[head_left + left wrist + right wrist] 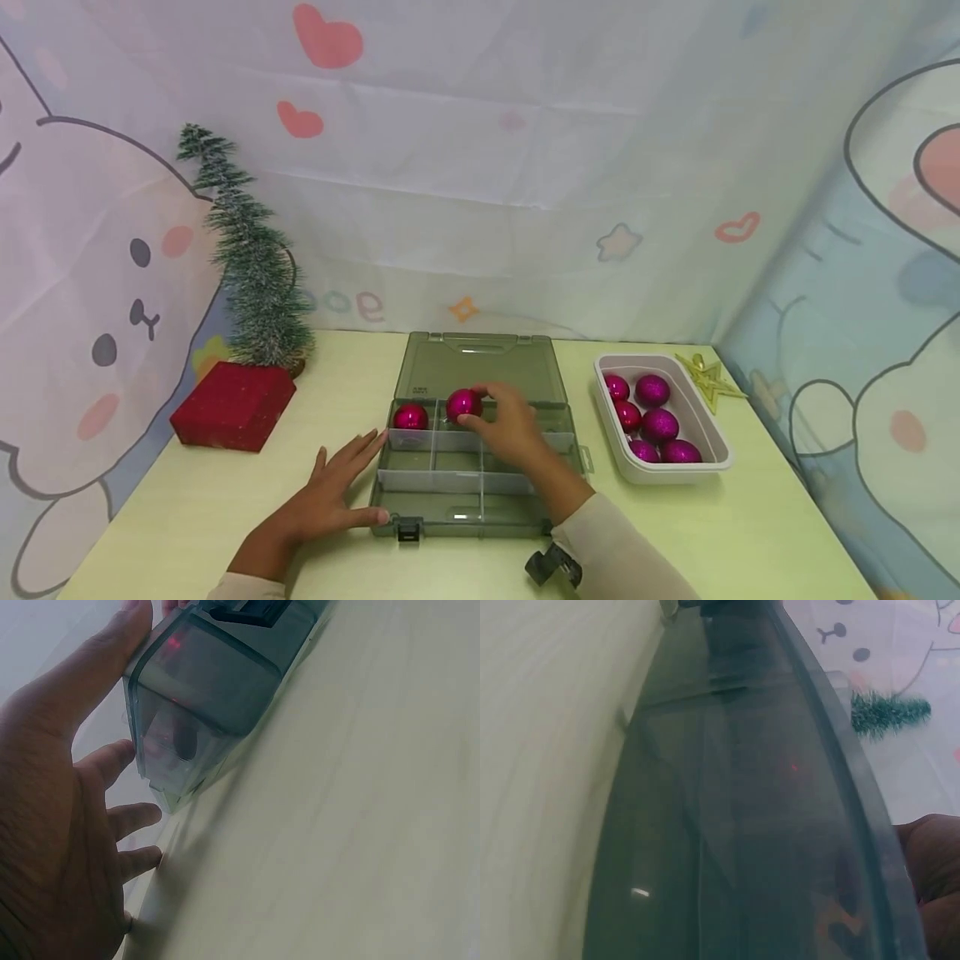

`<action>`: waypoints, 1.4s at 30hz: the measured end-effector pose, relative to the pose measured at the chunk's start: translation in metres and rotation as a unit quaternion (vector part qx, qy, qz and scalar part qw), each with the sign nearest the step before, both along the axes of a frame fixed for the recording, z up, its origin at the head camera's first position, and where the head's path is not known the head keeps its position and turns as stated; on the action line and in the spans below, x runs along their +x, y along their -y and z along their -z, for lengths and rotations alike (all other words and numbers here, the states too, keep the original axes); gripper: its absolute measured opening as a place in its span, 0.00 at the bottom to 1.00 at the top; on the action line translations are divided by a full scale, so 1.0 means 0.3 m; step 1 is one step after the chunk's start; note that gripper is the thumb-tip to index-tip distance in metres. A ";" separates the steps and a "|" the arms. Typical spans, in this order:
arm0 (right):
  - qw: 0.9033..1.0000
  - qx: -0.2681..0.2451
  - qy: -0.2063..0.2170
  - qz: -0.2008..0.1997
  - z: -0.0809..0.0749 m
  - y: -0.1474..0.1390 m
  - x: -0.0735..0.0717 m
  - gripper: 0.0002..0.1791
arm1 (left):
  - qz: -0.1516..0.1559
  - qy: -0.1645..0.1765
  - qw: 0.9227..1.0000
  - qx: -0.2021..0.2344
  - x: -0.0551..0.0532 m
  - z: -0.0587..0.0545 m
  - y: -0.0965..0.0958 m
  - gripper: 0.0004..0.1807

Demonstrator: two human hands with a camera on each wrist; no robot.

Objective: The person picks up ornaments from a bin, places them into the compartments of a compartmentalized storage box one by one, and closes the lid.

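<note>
A see-through grey-green divided box (442,506) lies on the table with its lid (480,367) folded back. In its back left compartment sits a shiny magenta bauble (410,416). My right hand (513,429) pinches another shiny magenta bauble (462,405) between thumb and fingers, over the back row right of the first one. Fingers spread, my left hand (330,500) touches the left side of the box. The left wrist view shows the left hand (52,795) against the box's corner (202,690). In the right wrist view the box wall (705,795) hides most of the right hand.
Right of the box stands a white tub (667,473) holding several magenta and purple baubles (660,425). A gold star (708,382) lies behind its right side. At the back left, a small artificial Christmas tree (258,275) leans above a red block-shaped base (234,408).
</note>
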State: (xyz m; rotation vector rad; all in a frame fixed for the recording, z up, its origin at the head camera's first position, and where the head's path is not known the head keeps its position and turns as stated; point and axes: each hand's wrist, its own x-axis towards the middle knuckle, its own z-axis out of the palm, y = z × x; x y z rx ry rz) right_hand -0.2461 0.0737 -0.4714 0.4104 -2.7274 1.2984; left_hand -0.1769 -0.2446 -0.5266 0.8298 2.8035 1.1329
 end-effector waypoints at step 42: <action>0.999 -0.023 0.034 0.009 -0.074 -0.233 0.000 0.31 | -0.011 -0.001 1.000 -0.003 0.008 -0.001 0.001 0.59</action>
